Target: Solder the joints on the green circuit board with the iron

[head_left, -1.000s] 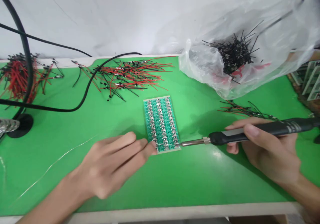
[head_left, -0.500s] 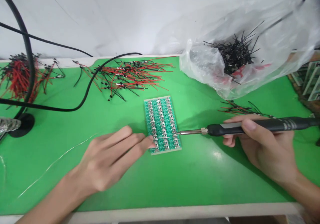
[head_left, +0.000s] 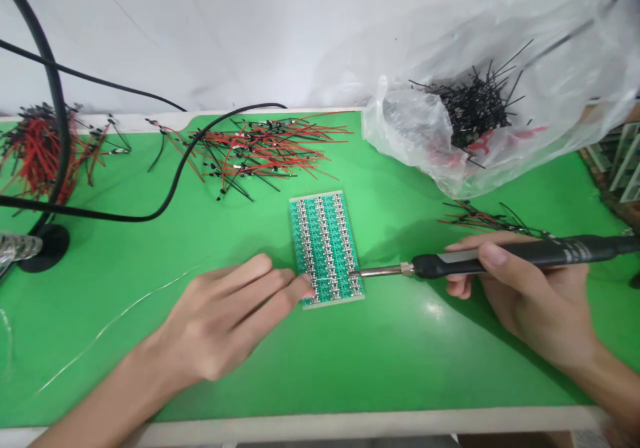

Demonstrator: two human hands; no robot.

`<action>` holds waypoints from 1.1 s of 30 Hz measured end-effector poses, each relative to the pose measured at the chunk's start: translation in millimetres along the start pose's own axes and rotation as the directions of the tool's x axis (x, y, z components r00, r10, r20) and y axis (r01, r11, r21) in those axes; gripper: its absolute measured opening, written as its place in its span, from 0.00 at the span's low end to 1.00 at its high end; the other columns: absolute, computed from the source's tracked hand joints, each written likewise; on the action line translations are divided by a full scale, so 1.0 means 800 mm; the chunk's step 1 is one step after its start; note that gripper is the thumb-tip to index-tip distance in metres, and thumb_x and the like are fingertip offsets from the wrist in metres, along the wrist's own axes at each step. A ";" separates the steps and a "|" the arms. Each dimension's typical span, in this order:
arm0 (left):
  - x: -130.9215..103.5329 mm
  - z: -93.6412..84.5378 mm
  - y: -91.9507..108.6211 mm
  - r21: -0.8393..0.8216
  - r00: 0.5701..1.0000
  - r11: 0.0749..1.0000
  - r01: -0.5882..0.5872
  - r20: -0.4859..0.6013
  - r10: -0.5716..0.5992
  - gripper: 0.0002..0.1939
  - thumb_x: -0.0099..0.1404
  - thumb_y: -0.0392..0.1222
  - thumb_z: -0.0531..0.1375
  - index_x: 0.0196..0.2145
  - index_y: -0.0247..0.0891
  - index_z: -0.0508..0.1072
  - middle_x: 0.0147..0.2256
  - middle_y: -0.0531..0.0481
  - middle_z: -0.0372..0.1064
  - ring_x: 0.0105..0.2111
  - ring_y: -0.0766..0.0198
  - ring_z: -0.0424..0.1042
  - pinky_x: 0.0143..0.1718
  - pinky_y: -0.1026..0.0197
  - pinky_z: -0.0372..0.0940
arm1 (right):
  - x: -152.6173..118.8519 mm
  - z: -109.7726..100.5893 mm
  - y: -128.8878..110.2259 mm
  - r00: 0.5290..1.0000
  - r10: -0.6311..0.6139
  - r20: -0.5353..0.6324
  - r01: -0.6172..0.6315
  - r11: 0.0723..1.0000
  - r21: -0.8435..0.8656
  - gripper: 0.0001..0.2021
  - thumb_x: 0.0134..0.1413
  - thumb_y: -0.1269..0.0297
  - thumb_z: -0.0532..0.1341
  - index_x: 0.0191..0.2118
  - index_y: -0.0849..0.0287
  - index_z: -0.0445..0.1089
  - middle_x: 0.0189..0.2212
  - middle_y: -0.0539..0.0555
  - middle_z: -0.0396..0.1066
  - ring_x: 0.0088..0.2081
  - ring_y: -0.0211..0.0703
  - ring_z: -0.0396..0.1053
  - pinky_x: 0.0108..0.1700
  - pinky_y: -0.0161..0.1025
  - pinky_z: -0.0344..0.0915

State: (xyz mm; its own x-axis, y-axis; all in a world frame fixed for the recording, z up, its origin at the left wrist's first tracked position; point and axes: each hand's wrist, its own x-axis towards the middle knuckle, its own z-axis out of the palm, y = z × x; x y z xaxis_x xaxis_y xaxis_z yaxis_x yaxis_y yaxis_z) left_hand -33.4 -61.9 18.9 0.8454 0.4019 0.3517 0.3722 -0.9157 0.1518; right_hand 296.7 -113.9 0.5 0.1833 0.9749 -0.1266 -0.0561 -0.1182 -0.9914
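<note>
A green circuit board panel with rows of small silver parts lies on the green mat, slightly turned. My left hand is closed in a pinch at the board's lower left, holding thin solder wire. The wire's free end crosses the board toward its right column, and its long tail trails left over the mat. My right hand grips a black soldering iron like a pen. The iron points left, its tip at the right column of the board, by the wire's end.
Red and black wire leads lie along the back, with another bundle at far left. Black cables loop across the left side. A clear plastic bag of black leads stands back right; a few leads lie before it.
The iron's tip has moved slightly down and left, from the board's right edge onto its right column. My left hand has shifted slightly right with the solder wire.
</note>
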 end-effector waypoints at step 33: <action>0.000 0.004 0.000 0.021 1.000 1.000 -0.018 -0.007 0.018 0.12 0.74 0.31 0.51 0.49 0.25 0.71 0.36 0.44 0.74 0.36 0.61 0.70 0.33 0.59 0.65 | 0.000 0.001 -0.001 0.999 0.003 -0.045 -0.008 0.995 -0.104 0.09 0.59 0.61 0.66 0.30 0.57 0.82 0.21 0.52 0.79 0.20 0.41 0.74 0.20 0.36 0.71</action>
State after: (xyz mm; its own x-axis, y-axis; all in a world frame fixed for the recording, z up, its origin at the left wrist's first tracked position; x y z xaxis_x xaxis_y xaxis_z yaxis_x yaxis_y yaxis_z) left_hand -32.3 -61.8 16.2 0.8494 0.3850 0.3609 0.3645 -0.9226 0.1263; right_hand 295.6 -113.8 1.7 0.2272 0.9650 -0.1308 0.0445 -0.1444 -0.9885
